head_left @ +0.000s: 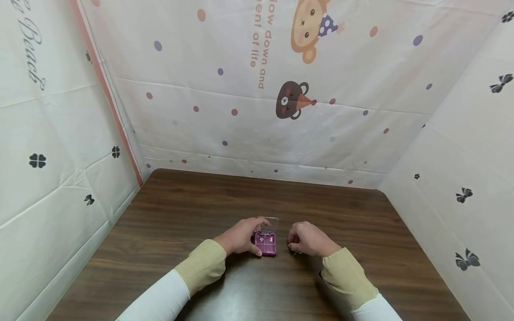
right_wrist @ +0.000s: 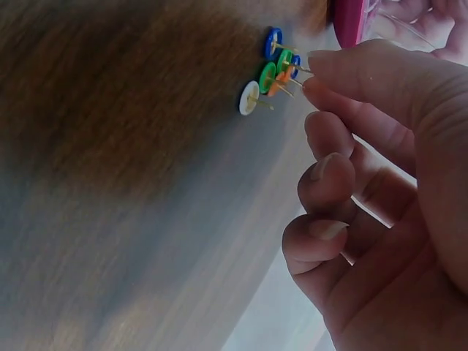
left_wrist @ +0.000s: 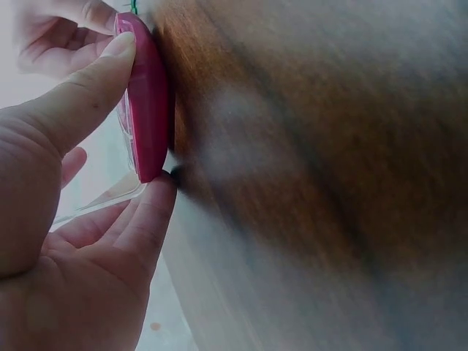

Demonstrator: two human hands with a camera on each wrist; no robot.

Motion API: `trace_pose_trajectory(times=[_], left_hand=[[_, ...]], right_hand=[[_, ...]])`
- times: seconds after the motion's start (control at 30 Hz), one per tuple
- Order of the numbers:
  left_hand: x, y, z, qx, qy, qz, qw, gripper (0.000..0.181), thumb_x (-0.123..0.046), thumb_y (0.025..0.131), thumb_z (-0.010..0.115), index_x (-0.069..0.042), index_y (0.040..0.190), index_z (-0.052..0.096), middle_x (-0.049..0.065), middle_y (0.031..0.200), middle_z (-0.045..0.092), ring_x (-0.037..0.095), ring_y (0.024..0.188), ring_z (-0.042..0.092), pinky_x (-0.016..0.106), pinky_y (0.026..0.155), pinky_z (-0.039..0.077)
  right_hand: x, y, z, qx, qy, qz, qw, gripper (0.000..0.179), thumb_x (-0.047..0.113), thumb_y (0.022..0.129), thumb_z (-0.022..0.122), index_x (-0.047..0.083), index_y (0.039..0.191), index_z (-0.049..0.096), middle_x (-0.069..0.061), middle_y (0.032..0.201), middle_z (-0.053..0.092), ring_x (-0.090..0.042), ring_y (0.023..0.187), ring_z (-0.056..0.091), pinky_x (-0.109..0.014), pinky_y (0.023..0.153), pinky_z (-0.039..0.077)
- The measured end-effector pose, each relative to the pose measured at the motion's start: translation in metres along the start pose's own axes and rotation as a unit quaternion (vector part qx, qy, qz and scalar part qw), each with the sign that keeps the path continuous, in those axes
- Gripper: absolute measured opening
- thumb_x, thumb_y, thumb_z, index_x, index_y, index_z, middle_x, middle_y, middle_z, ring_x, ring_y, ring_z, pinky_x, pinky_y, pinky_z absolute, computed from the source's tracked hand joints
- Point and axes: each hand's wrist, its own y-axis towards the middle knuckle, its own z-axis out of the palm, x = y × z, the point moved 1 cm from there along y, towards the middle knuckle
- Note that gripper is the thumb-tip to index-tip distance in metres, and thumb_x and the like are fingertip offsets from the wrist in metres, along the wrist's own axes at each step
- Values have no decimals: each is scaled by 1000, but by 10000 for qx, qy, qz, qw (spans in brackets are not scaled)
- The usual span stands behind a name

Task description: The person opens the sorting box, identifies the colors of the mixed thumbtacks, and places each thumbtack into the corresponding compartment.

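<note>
My left hand (head_left: pixel 242 236) grips a small magenta plastic case (head_left: pixel 265 245) between thumb and fingers at opposite edges. Its clear hinged lid (head_left: pixel 273 220) stands open on the far side, and a small round item (head_left: pixel 262 239) lies in one compartment. To the right, my right hand (head_left: pixel 307 239) is low over a cluster of thumbtacks, including a white thumbtack (right_wrist: pixel 249 99), a green thumbtack (right_wrist: pixel 268 77) and a blue thumbtack (right_wrist: pixel 273 43). Thumb and forefinger tips nearly meet at one pin; I cannot tell whether they pinch it. The other fingers are curled.
The case and thumbtacks are on a dark wood-grain table (head_left: pixel 192 196). White printed sheets (head_left: pixel 180 125) hang behind it and along both sides. The case's edge (right_wrist: pixel 349 22) is close beside the thumbtacks.
</note>
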Motion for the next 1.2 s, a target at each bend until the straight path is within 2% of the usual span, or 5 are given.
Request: trace_pose_trajectory(times=[0.47, 0.73, 0.93, 1.03, 1.2], left_hand=[[0, 1, 1, 36, 32, -41, 10000, 82, -23, 71, 95, -22, 141, 53, 6, 132, 64, 20, 120, 61, 40, 104, 50], [1, 1, 2, 28, 97, -102, 9999, 82, -25, 70, 96, -24, 141, 53, 5, 129, 66, 19, 118, 62, 40, 104, 51], [1, 1, 2, 67, 80, -151, 9998, 83, -26, 71, 95, -24, 141, 52, 5, 130, 65, 20, 119, 61, 41, 104, 51], [1, 1, 1, 74, 86, -154, 9998, 83, -27, 71, 95, -24, 142, 52, 5, 132, 65, 20, 120, 62, 41, 105, 50], [0, 2, 1, 87, 92, -141, 9998, 84, -27, 71, 95, -23, 143, 51, 5, 135, 64, 20, 122, 61, 41, 106, 50]], right_hand=[[-1, 0, 5, 10, -143, 134, 9998, 15, 10, 85, 76, 18, 75, 68, 8, 75, 59, -1, 64, 49, -22, 58, 45], [-4, -3, 12, -161, 24, 155, 9997, 13, 10, 93, 66, 17, 82, 64, 7, 81, 55, -4, 70, 49, -24, 64, 45], [-3, -4, 12, -423, 771, 493, 9949, 9, 12, 100, 62, 16, 92, 63, 5, 88, 55, -5, 77, 52, -24, 69, 48], [-2, -3, 10, -660, 1210, 689, 9881, 9, 16, 102, 62, 17, 93, 62, 5, 88, 54, -5, 76, 51, -23, 68, 47], [3, -3, 10, -917, 2046, 694, 9721, 12, 20, 106, 58, 12, 97, 61, 2, 83, 53, -7, 70, 51, -24, 64, 46]])
